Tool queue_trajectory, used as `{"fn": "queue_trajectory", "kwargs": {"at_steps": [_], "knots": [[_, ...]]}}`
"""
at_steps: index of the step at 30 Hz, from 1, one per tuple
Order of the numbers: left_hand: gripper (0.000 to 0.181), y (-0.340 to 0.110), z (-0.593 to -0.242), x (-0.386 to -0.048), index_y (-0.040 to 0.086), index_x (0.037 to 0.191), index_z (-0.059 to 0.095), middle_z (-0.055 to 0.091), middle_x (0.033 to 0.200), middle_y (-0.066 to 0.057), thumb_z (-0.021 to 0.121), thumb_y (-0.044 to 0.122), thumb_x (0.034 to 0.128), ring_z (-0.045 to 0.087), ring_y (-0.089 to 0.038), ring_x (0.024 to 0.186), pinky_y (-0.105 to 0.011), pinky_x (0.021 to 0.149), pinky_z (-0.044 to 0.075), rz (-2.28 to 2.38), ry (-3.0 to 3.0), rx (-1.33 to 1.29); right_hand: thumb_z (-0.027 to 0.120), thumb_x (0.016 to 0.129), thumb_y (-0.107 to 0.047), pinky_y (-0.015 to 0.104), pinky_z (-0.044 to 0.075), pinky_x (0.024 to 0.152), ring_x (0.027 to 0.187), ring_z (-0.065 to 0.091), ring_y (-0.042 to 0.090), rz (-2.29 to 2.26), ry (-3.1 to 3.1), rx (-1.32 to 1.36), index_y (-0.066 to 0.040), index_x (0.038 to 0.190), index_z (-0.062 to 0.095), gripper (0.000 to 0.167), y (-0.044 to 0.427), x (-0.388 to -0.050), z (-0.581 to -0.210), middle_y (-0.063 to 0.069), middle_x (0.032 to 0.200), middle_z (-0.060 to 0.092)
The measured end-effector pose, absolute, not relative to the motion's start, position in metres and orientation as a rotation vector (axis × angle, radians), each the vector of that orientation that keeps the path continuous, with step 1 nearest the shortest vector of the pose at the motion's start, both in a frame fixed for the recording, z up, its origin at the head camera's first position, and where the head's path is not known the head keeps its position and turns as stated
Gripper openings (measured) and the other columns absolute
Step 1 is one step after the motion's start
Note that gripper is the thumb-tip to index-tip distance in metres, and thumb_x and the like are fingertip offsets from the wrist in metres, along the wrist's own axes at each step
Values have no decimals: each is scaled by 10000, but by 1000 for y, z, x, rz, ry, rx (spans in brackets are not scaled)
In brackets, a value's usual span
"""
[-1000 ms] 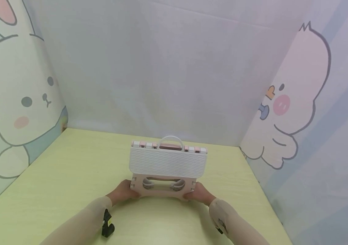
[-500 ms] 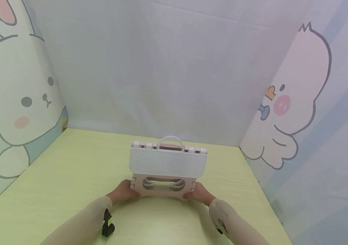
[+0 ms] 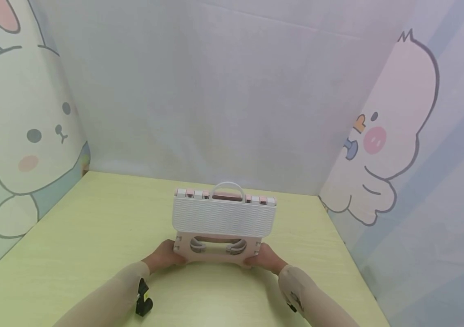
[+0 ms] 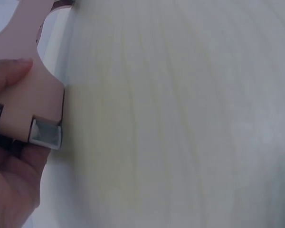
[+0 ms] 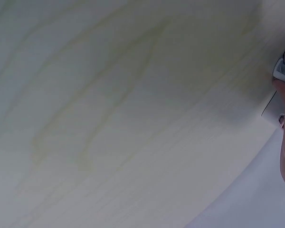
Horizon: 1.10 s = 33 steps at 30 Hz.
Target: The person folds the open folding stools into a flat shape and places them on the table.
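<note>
Yellow tabletop (image 3: 105, 218): one pink-and-white folding stool (image 3: 224, 217), between left and right edges; left hand (image 3: 164, 255) and right hand (image 3: 269, 259) grip its lower sides, fingers curled round them.

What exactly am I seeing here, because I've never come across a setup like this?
There's no machine: a person's bare left hand and right hand grip opposite sides of a pink and white folding stool, its white carry handle at the top. The wide picture looks forward and down from the head; the close ones are taken from each wrist. Beneath is a pale yellow table; whether the stool's bottom edge touches it is hard to tell.
</note>
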State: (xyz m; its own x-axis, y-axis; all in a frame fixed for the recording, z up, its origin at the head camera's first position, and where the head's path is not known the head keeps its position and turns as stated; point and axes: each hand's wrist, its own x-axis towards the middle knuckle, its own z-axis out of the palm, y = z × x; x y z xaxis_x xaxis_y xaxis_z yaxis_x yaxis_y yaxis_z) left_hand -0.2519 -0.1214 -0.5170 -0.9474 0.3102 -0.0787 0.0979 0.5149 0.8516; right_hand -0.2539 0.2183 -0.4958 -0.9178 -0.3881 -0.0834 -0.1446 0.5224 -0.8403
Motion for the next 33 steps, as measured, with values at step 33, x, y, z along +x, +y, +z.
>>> {"fn": "queue_trajectory", "kwargs": {"at_steps": [33], "knots": [[181,-139,-518,-258,-15,938,700,638,780,-32,727,62,776,512,-163,678,-305,619,452,1437,2424,447,686,768,-7,311,534,663,714,599,105,-1311,2390,-427,122,913,660,195,221,-245,-465,97,842,707]]}}
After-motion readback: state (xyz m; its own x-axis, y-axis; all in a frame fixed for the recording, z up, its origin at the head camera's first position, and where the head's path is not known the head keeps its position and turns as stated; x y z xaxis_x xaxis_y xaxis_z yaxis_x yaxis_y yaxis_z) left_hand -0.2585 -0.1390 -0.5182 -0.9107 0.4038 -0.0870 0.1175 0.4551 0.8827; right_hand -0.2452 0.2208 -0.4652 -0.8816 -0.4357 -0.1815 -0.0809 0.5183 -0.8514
